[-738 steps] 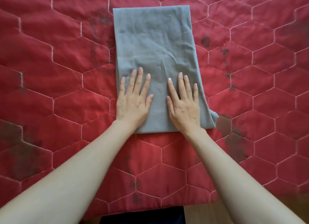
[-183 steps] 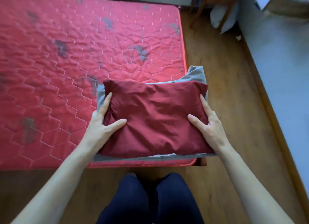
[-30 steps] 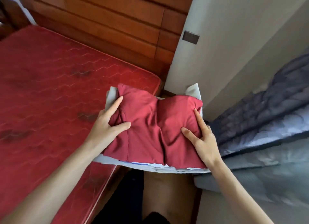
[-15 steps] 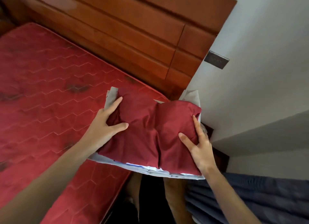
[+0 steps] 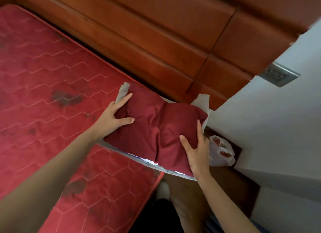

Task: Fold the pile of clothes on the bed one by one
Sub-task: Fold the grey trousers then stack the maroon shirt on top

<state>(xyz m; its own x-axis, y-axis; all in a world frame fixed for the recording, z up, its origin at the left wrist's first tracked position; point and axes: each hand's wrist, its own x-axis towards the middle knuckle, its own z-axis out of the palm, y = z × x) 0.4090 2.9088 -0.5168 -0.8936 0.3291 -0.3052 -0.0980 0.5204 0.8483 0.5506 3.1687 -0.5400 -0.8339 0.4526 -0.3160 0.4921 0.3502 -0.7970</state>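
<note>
- At centre frame, a stack of folded clothes [image 5: 156, 128] is held above the right-hand corner of the bed [image 5: 52, 93]; a dark red garment [image 5: 152, 121] lies on top, with grey and white layers showing at its edges.
- Left hand [image 5: 112, 118]: grips the stack's left side, thumb laid across the red fabric, forefinger along the edge.
- Right hand [image 5: 197, 151]: grips the stack's lower right side, thumb on top, remaining fingers hidden beneath.
- Wooden headboard [image 5: 165, 32]: spans the upper frame, directly behind the stack.
- White wall [image 5: 278, 119]: occupies the right of the frame and carries a metal socket plate [image 5: 278, 74] at upper right.
- Plastic bag [image 5: 221, 151]: sits on a wooden surface, just right of the right hand, partly hidden by it.
</note>
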